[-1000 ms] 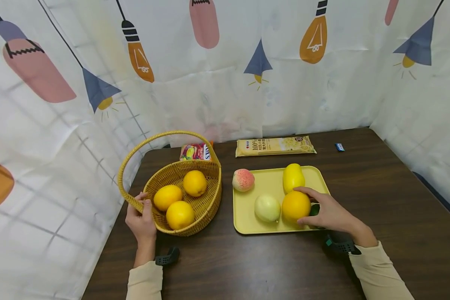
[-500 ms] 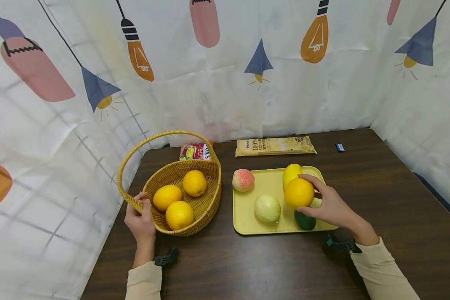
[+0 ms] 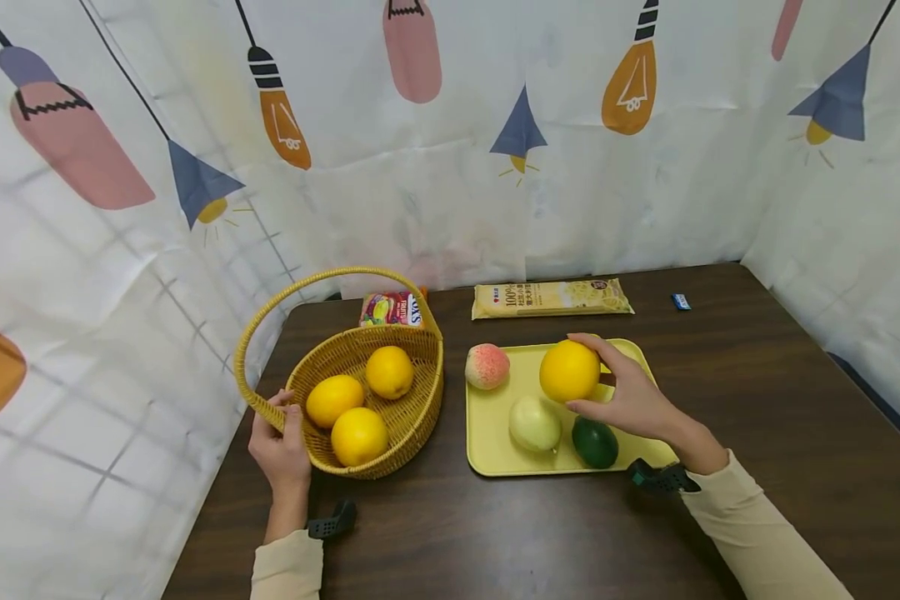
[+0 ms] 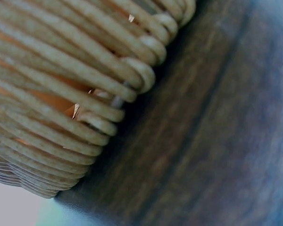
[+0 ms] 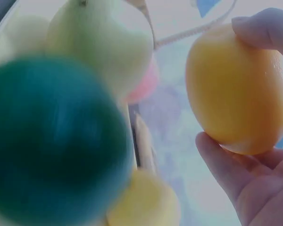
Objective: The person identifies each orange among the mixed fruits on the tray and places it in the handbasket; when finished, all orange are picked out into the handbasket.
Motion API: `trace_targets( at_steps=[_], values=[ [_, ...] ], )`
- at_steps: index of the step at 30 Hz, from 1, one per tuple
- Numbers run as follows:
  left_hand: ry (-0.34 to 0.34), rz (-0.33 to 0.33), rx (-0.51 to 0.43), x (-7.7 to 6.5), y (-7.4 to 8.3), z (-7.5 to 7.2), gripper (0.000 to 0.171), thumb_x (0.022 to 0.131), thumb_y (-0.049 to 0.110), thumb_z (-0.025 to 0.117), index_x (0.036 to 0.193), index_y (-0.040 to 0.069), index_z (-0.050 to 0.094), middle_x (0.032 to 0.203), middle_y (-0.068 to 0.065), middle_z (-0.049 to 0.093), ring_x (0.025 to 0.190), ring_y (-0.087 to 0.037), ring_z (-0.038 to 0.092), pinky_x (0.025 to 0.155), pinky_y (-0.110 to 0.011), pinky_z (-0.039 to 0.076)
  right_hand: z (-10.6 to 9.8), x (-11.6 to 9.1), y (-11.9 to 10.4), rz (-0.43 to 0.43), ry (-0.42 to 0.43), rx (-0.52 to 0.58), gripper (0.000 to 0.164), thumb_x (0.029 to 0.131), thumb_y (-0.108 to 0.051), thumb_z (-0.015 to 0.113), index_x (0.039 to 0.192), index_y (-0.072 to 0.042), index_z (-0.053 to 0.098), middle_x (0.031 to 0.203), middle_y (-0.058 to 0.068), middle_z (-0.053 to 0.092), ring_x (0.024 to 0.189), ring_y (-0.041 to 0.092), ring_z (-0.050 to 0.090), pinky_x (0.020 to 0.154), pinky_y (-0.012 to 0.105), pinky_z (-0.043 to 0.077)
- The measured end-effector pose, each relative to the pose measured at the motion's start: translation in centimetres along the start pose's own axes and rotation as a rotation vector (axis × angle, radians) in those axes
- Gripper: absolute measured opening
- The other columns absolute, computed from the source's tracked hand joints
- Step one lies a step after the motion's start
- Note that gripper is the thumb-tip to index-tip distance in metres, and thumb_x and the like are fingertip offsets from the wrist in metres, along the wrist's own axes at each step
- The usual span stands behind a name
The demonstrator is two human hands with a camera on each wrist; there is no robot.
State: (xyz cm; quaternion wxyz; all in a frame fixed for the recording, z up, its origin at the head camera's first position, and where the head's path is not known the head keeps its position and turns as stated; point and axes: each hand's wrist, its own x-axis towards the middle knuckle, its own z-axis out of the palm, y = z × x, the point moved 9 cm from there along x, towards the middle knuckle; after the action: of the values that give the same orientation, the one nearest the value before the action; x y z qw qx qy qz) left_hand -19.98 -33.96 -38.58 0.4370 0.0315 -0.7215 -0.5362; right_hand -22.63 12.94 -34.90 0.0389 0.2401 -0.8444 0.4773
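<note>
My right hand [image 3: 633,398] pinches an orange [image 3: 570,372] between thumb and fingers, above the yellow tray [image 3: 487,433]. On that tray lie a pale green pear-like fruit [image 3: 535,423], a dark green avocado-like fruit [image 3: 595,442] and a pink peach [image 3: 487,367] at its left rim. A yellow oblong fruit [image 5: 144,200] shows in the right wrist view; the hand mostly hides it in the head view. At the left, my left hand [image 3: 281,450] grips the wicker basket [image 3: 412,429] where the handle meets its rim. Inside it are three yellow-orange fruits [image 3: 359,437].
Behind the tray lies a long noodle packet [image 3: 551,298]. A colourful snack bag [image 3: 392,308] stands behind the basket, and a small blue packet [image 3: 680,302] lies at the back right. A printed curtain [image 3: 450,192] encloses the dark wooden table [image 3: 510,533].
My right hand has lifted the orange off the tray and carried it up and to the left, uncovering the dark green fruit. The left hand keeps its grip on the basket.
</note>
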Motion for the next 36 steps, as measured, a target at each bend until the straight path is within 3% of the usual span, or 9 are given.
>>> trace_targets(
  at_steps=[5, 10, 15, 21, 30, 36],
  values=[
    [0.001, 0.015, 0.009, -0.1, 0.0, 0.0, 0.024, 0.083, 0.006, 0.058, 0.1, -0.009, 0.064, 0.08, -0.015, 0.06, 0.091, -0.029, 0.057, 0.079, -0.019, 0.043, 1.3, 1.3, -1.1, -0.011, -0.024, 0.064, 0.077, 0.072, -0.015, 0.075, 0.137, -0.017, 0.033, 0.13, 0.007, 0.04, 0.101, 0.02, 0.053, 0.08, 0.034, 0.049],
    [0.002, 0.03, 0.0, 0.1, 0.2, 0.0, 0.023, 0.081, 0.002, 0.058, 0.1, -0.009, 0.064, 0.079, -0.013, 0.06, 0.09, -0.026, 0.058, 0.077, -0.018, 0.044, 2.8, 2.7, -2.2, 0.004, -0.017, 0.097, 0.077, 0.073, -0.015, 0.075, 0.137, -0.019, 0.033, 0.128, 0.006, 0.042, 0.103, 0.021, 0.052, 0.081, 0.037, 0.049],
    [0.016, 0.024, -0.012, 0.2, 0.0, -0.1, 0.021, 0.08, -0.001, 0.058, 0.099, -0.009, 0.064, 0.083, -0.023, 0.06, 0.095, -0.025, 0.058, 0.079, -0.018, 0.044, 5.2, 3.9, -2.5, -0.007, -0.028, 0.125, 0.078, 0.072, -0.021, 0.076, 0.137, -0.024, 0.033, 0.13, 0.001, 0.042, 0.105, 0.018, 0.051, 0.083, 0.037, 0.048],
    [0.012, 0.012, -0.01, -0.1, 0.2, -0.2, 0.022, 0.081, 0.002, 0.058, 0.098, -0.01, 0.063, 0.087, -0.026, 0.06, 0.105, -0.035, 0.055, 0.089, -0.024, 0.043, 8.7, 5.5, -2.8, -0.055, -0.054, 0.081, 0.081, 0.069, -0.038, 0.076, 0.136, -0.035, 0.032, 0.131, -0.01, 0.041, 0.105, 0.009, 0.051, 0.081, 0.032, 0.048],
    [-0.001, 0.013, 0.012, -0.4, 0.9, -0.3, 0.022, 0.082, 0.002, 0.057, 0.1, -0.011, 0.062, 0.095, -0.03, 0.059, 0.107, -0.038, 0.052, 0.089, -0.022, 0.042, 13.5, 7.2, -5.6, -0.133, -0.118, 0.034, 0.082, 0.069, -0.043, 0.074, 0.138, -0.026, 0.034, 0.13, -0.007, 0.043, 0.105, 0.009, 0.049, 0.084, 0.032, 0.046],
    [-0.024, 0.019, -0.06, -0.3, 0.6, -0.1, 0.024, 0.083, 0.002, 0.058, 0.101, -0.013, 0.061, 0.091, -0.035, 0.055, 0.107, -0.042, 0.051, 0.096, -0.035, 0.039, 15.3, 8.2, -6.3, -0.137, -0.139, -0.063, 0.083, 0.068, -0.048, 0.073, 0.138, -0.027, 0.033, 0.132, -0.009, 0.042, 0.104, 0.008, 0.05, 0.084, 0.031, 0.045]
  ],
)
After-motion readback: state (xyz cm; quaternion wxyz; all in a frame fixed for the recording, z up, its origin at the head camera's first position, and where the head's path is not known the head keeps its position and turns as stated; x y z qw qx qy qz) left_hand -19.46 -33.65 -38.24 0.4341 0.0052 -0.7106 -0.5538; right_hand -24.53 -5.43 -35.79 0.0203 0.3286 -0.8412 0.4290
